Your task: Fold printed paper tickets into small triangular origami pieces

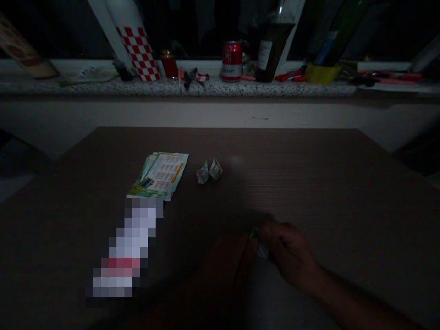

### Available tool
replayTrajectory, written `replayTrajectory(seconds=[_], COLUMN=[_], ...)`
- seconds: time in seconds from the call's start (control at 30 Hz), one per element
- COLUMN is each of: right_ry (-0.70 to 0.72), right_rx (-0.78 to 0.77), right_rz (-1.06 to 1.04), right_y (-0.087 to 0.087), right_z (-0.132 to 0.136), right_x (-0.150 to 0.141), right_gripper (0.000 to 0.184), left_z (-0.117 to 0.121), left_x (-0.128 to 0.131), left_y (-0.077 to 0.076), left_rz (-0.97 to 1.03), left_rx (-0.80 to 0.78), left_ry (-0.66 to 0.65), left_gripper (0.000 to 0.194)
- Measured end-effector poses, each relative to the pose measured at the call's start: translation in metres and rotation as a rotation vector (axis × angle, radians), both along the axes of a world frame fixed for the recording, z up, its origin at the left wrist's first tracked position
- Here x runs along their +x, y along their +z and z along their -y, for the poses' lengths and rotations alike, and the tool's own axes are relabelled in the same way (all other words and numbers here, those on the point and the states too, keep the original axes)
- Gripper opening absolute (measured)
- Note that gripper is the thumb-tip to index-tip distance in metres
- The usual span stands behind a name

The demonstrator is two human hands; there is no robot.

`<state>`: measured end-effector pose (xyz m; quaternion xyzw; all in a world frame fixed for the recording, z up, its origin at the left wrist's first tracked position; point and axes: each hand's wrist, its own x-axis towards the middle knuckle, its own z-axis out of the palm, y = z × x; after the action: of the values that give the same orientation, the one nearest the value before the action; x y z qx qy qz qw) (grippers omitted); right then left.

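Observation:
My right hand [288,250] is closed in a pinch on a small piece of folded paper [262,250], pale with a bit of green at its top. In deep shadow, my left hand [230,256] meets it from the other side, its fingers closed against the same paper. The lower part of the paper shows between the hands; the rest is covered by fingers. Farther off on the table sit two small folded paper shapes, one on the left [202,174] and one on the right [216,169]. Left of them lies a stack of printed calendar leaflets [163,173].
A pixelated long object [127,247] lies on the brown table [309,165], left of my hands. Behind the table, a speckled windowsill [206,87] carries a red-checked bottle [139,52], a red can [232,62], a dark bottle [271,52] and a yellow holder [322,74].

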<state>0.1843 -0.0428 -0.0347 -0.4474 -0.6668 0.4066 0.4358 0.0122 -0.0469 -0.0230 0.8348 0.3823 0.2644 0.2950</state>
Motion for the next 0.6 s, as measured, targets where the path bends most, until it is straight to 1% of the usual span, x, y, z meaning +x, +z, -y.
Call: replayTrajectory(seconds=[0.07,0.13,0.23,0.3,0.37,0.47,0.6], right_ry=[-0.015,-0.033,-0.058,-0.055,-0.040,-0.039,-0.050], right_rx=[0.014,0.078,0.276,0.422,0.504,0.526,0.469], right_rz=[-0.014,0.060,0.288,0.433,0.526,0.605,0.694], right_y=[-0.001,0.000,0.003,0.006,0.008,0.006,0.001], right_z=[0.000,0.000,0.001,-0.001,-0.002,-0.004,-0.003], right_x=[-0.001,-0.002,0.000,0.000,0.000,0.000,0.000], right_gripper=[0.041,0.039,0.033,0.030,0.029,0.030,0.027], left_z=[0.001,0.003,0.005,0.005,0.005,0.005,0.006], left_x=[0.002,0.003,0.005,0.007,0.009,0.012,0.016], left_y=[-0.001,-0.003,-0.006,-0.004,-0.001,0.003,0.004], left_rz=[0.015,0.031,0.059,0.085,0.102,0.089,0.024], left_rx=[0.014,-0.009,-0.070,-0.108,-0.153,-0.181,-0.225], left_ry=[-0.024,-0.021,0.020,0.041,0.057,0.072,0.151], left_gripper=[0.036,0.038,0.039,0.041,0.045,0.050,0.051])
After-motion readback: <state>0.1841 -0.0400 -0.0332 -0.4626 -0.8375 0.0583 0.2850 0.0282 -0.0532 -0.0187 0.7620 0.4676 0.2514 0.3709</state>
